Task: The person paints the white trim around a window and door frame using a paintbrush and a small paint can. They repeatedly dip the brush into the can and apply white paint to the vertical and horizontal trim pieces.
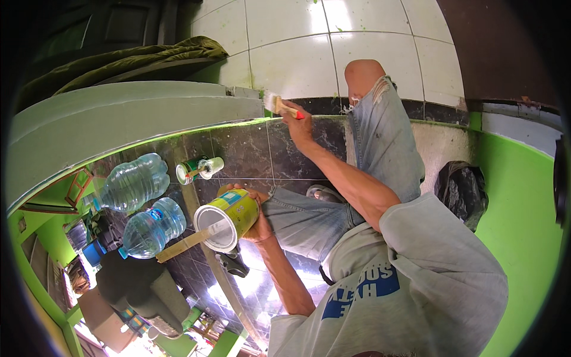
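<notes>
— Head view, looking down: a person sits on the dark tiled floor [244, 149], one bare knee raised through torn jeans. The right hand [295, 122] has its fingers closed round the handle of a paintbrush [281, 106], bristles pressed at the end of a pale green ledge [137, 110] where it meets the white wall tiles [297, 59].

— And the other hand?

— The left hand [257, 225] has its fingers wrapped round an open paint can [227, 217], held tilted on its side just above the floor, with a flat wooden stir stick [181, 245] poking out of its mouth.

— How far along does the painting look?

— By my judgement, well on. The ledge reads evenly pale green along its length; only the end by the brush seems left, along with a few green flecks on the white tiles.

— Anything else about?

— Two large clear water bottles [134, 184] lie beside the can, a small green tin [191, 170] just beyond them, an olive cloth [143, 59] draped past the ledge, and a dark bag [463, 190] by the bright green wall [517, 226].
</notes>
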A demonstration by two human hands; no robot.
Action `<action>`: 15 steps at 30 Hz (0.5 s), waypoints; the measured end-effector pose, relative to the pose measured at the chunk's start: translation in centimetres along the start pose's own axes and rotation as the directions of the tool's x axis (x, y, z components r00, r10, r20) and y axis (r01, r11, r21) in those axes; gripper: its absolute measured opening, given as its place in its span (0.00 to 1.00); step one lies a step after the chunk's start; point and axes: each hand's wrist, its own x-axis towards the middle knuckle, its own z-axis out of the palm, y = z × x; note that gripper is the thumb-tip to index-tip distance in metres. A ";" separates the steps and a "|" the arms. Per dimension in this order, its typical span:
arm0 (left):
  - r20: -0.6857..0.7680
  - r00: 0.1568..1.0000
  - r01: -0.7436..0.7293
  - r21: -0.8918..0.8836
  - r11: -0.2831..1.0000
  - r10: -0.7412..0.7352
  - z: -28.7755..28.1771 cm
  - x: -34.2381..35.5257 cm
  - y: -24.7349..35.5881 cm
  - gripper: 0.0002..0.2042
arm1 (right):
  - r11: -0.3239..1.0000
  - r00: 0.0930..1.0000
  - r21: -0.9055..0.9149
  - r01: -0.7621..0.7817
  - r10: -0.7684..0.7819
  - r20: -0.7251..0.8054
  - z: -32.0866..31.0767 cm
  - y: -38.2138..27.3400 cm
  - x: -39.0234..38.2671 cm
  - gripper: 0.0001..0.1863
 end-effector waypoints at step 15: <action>-0.008 1.000 -0.017 0.012 1.000 0.017 -0.8 -0.2 0.4 0.48 | 0.969 0.962 0.131 -0.210 0.181 0.204 1.7 -3.1 -1.6 0.17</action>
